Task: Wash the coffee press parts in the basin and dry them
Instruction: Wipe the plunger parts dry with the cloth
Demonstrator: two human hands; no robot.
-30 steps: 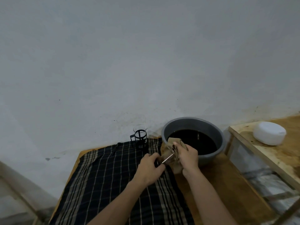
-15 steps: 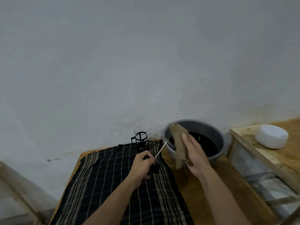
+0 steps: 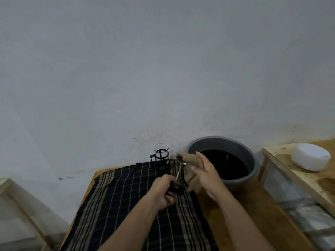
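head view: one frame, person at a table [image 3: 250,211], wall behind.
plunger [image 3: 178,172]: held in the air over the far edge of the checked cloth [image 3: 126,205], just left of the basin [image 3: 251,160]. Not touching either.
plunger axis: thin rod runs from the dark lid/knob end, low and near the person, up and away to the filter disc end, tilted slightly right toward the basin.
left hand [image 3: 161,191]: closed around the lid/knob end, fist low over the cloth. Carries the plunger's weight.
right hand [image 3: 206,176]: fingers fairly wide, tan rag [image 3: 190,160] draped over them; rag's top edge wraps the filter disc end. Grip on the rag looks loose, thumb side hidden.
key relation: filter end lies up and left of the right palm, at the rag's upper fold. Right hand is the nearer one to that end; left is at the opposite end of the rod.
step (judgement): drying the filter end; a wipe would likely run along the rod axis.
carafe [image 3: 161,158]: glass in black frame, upright at the cloth's far edge, just left of the filter end, apart from it.
basin contents: dark liquid, no parts visible in it.
risk (judgement): filter end near the carafe rim; a leftward swing could knock it.
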